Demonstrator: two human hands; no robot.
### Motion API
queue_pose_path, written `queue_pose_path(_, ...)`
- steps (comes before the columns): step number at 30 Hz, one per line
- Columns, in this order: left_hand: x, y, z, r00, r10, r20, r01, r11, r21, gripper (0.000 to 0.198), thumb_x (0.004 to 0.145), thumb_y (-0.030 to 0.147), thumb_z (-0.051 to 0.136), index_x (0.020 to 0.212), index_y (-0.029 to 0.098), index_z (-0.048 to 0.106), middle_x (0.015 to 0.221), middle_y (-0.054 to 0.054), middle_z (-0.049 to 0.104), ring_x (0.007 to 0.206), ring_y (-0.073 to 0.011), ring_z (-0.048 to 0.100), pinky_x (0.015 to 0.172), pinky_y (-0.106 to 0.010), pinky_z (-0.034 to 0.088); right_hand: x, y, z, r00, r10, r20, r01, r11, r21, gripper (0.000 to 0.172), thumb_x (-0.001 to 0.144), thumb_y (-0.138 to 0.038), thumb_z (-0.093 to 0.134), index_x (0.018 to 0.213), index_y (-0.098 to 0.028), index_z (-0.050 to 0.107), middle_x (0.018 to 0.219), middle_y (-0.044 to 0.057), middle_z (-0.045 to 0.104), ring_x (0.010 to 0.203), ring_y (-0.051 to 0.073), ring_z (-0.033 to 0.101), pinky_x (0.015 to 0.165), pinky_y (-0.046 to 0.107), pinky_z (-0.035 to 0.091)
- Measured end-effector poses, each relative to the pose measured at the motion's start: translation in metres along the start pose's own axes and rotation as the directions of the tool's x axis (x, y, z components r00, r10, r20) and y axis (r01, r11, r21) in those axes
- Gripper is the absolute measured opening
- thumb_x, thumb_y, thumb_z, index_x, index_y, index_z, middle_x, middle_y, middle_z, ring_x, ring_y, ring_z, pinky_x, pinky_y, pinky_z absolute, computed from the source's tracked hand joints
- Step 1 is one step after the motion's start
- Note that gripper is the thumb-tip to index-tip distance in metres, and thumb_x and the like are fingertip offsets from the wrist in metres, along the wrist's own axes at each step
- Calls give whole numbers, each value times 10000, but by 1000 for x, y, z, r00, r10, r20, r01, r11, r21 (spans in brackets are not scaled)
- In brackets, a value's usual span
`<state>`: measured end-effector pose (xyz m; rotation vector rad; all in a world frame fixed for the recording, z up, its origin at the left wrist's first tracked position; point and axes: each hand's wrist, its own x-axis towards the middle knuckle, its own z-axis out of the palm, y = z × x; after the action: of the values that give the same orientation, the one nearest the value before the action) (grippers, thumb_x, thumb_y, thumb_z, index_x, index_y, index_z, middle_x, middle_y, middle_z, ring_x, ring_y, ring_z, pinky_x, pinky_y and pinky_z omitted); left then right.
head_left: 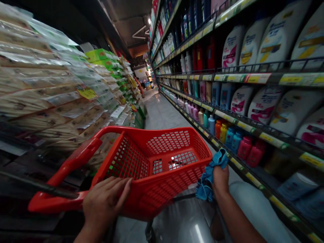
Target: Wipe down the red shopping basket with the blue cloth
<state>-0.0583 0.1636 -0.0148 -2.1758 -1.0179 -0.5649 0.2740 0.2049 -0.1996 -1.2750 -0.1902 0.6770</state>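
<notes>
A red plastic shopping cart (157,194) with lattice walls stands in front of me, turned sideways, its handle towards the left. Nothing shows inside its basket. My left hand (107,199) is closed over the cart's near rim where it meets the handle frame, with the fingers lying together along the edge. In my right hand (221,177) a crumpled blue cloth (206,185) is bunched, parts of it sticking out above and below the fist. The cloth is beside the cart's right corner; I cannot tell whether it touches the basket.
Shelves on the right hold shampoo bottles (269,37) and smaller coloured bottles (237,140) above yellow price labels. Stacked plastic-wrapped packs (37,84) rise on the left, with green packs (111,62) farther along. A grey tiled aisle (162,109) runs between them.
</notes>
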Motion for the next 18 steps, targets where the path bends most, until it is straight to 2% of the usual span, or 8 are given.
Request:
queue_pose_path(2, 9, -3, 8, 999, -38, 36, 36, 999, 30, 274, 944, 291, 576, 733, 223, 736, 685, 8, 745, 630, -138, 678, 678, -280, 488, 0, -3, 4, 997, 74, -2, -74, 997, 37, 161, 687, -321, 571, 816, -225, 567, 566, -73, 582, 432, 122, 532, 434, 234, 451)
queue_pose_path(4, 18, -4, 18, 993, -75, 92, 66, 993, 97, 323, 951, 324, 562, 682, 208, 698, 628, -8, 707, 597, -158, 648, 640, -306, 445, -1, -4, 7, 996, 90, 2, -90, 994, 64, 162, 692, -325, 583, 818, -225, 557, 565, -79, 573, 427, 116, 521, 440, 234, 452)
queue_pose_path(7, 31, 9, 38, 978, -130, 164, 107, 984, 140, 327, 965, 325, 519, 703, 203, 672, 631, -19, 700, 627, -192, 648, 687, -341, 408, -4, -4, 13, 996, 91, -3, -91, 994, 61, 166, 719, -335, 590, 838, -225, 555, 566, -80, 575, 427, 113, 534, 458, 231, 461)
queue_pose_path(11, 55, 59, 73, 962, -118, 248, 134, 990, -47, 267, 985, 294, 467, 878, 208, 696, 827, -22, 760, 797, -215, 675, 819, -375, 395, -7, 0, 21, 995, 79, -55, -78, 997, 13, 197, 744, -366, 586, 879, -226, 562, 602, -59, 606, 451, 133, 573, 462, 238, 461)
queue_pose_path(15, 79, 118, 102, 975, -44, 220, 97, 968, -233, 254, 991, 296, 476, 1083, 195, 690, 996, -46, 762, 903, -221, 668, 866, -388, 397, -15, 11, 27, 997, -29, -70, 24, 997, -73, 224, 761, -376, 590, 920, -217, 588, 684, -5, 669, 596, 177, 638, 558, 273, 505)
queue_pose_path(18, 85, 138, 113, 981, -31, 191, 92, 943, -320, 231, 992, 303, 488, 1075, 215, 685, 1002, -42, 754, 938, -217, 659, 910, -397, 389, -25, 24, 25, 985, -158, -74, 150, 983, -105, 246, 772, -375, 590, 955, -213, 607, 807, 35, 711, 772, 214, 676, 696, 312, 538)
